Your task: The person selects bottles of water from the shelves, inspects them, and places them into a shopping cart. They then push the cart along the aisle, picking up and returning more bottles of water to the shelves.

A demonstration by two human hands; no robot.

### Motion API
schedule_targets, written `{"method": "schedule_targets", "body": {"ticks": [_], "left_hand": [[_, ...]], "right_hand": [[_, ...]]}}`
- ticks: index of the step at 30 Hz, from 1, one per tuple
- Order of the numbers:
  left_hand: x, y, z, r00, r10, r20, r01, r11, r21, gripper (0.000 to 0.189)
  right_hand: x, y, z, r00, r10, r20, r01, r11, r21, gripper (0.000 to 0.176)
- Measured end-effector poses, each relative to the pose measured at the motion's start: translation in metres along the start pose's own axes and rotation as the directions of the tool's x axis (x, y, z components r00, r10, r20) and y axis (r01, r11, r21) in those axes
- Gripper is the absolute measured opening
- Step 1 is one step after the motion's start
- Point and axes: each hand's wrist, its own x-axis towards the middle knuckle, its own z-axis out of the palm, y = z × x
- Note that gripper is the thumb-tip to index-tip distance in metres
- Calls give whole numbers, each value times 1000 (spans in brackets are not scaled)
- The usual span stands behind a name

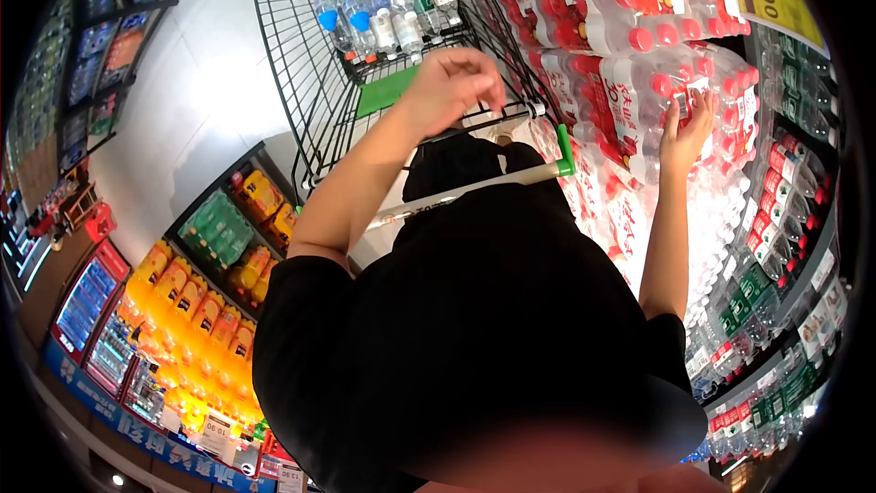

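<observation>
A large black wire shopping cart [297,55] stands before you. On the stack to its right lies a shrink-wrapped pack of clear plastic bottles with red caps and red-and-white labels [630,114]. Expect it to be heavy, its film slick and yielding; support from underneath looks safer than pinching the wrap. Your right hand [691,125] rests on this pack, arm stretched forward, fingers spread apart. Your left hand [456,87] hangs above the cart, elbow bent, fingers loosely curled, gripping nothing visible.
</observation>
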Motion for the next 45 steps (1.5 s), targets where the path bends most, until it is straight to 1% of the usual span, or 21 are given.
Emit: {"method": "schedule_targets", "body": {"ticks": [1, 3, 6, 7, 9, 12, 15, 16, 17, 20, 22, 23, 24, 27, 30, 33, 35, 37, 39, 42, 45], "left_hand": [[8, -5, -29, 996, -53, -70, 63, 985, 160, 8], [22, -24, -91, 974, -68, -214, 108, 978, 178, 11], [29, -50, -194, 872, -187, -453, 375, 849, 372, 25], [32, -55, -215, 792, -227, -566, 501, 771, 393, 30], [39, -87, -273, 697, -188, -692, 577, 719, 386, 26], [50, -140, -351, 857, -72, -511, 504, 327, 799, 40], [75, -180, -366, 826, -13, -563, 562, -51, 826, 55], [86, -190, -375, 788, -69, -612, 614, 11, 789, 62], [97, -202, -381, 693, -166, -702, 717, 55, 695, 56], [116, -305, -499, 682, -250, -688, 664, -184, 725, 40], [132, -271, -462, 735, -389, -555, 368, -459, 809, 59], [132, -290, -504, 702, -472, -533, 381, -383, 842, 70], [134, -307, -513, 635, -197, -747, 707, -241, 665, 66], [170, -275, -440, 524, -246, -815, 672, -468, 574, 65], [175, -241, -387, 434, -220, -874, 673, -565, 477, 63], [158, -243, -414, 508, -250, -824, 535, -659, 529, 57], [163, -243, -425, 467, -293, -834, 495, -695, 522, 50], [157, -238, -416, 514, -269, -814, 506, -671, 541, 46], [149, -230, -406, 631, -167, -757, 516, -639, 571, 39], [131, -210, -378, 861, -36, -508, 344, -694, 632, 29], [121, -177, -344, 913, 53, -405, 382, -463, 800, 25]], "right_hand": [[1, -1, -1, 1000, 7, 11, -7, 1000, -6, 44], [3, -3, -1, 999, 2, 36, -2, 1000, -10, 44], [5, -5, -3, 997, 17, 76, -15, 999, -30, 44], [7, -5, -2, 996, 18, 85, -15, 999, -37, 44], [8, -4, -1, 994, 21, 106, -15, 998, -53, 45], [9, -8, -1, 987, 83, 139, -80, 996, -27, 47], [10, -8, 0, 972, 150, 182, -162, 985, 51, 50], [11, -10, 2, 968, 169, 185, -187, 979, 85, 51], [11, -11, 4, 964, 190, 186, -213, 970, 116, 52], [3, -2, 15, 952, 242, 190, -281, 934, 222, 55], [2, 3, 7, 950, 256, 177, -291, 933, 211, 57], [7, 1, 9, 953, 252, 169, -285, 936, 208, 58], [8, 3, 6, 946, 255, 198, -286, 946, 150, 57], [16, -2, -1, 948, 243, 205, -251, 968, 16, 56], [21, -4, -12, 959, 171, 227, -156, 984, -83, 57], [17, 0, -10, 962, 175, 210, -170, 984, -44, 58], [18, -1, -12, 953, 203, 224, -194, 979, -62, 59], [17, 1, -11, 956, 202, 215, -190, 979, -74, 59], [17, -1, -11, 957, 200, 209, -188, 979, -77, 59], [17, -2, -12, 957, 205, 205, -196, 979, -63, 59], [16, -4, -15, 960, 210, 184, -201, 977, -65, 57]]}}
